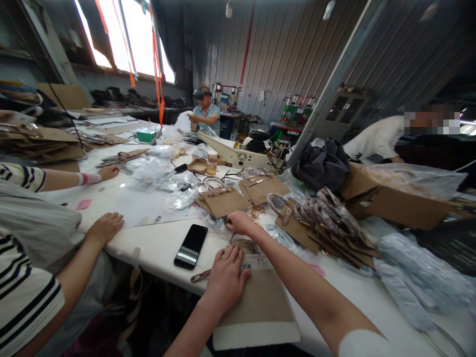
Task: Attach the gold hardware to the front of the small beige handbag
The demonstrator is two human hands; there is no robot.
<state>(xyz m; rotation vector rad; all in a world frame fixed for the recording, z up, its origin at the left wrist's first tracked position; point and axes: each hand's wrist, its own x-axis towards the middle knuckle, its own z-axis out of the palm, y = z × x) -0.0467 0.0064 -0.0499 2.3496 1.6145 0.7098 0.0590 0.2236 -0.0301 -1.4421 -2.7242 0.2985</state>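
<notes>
Across a flat brown piece (262, 300) lies the left hand (228, 271).

1. My right hand (241, 222) curls its fingertips out of sight; I can't tell whether they pinch anything.
2. My left hand (227, 270) covers part of the brown panel (264, 300) and hides the inner end of the metal-tipped strap (201, 275).
3. My left forearm (197, 325) runs off the bottom edge.
4. The neighbour's striped sleeve (33, 292) is cut by the left edge.
5. The gold pieces (256, 213) are too small for me to make out.
6. The head of the white-topped co-worker (375, 136) is blurred out.
</notes>
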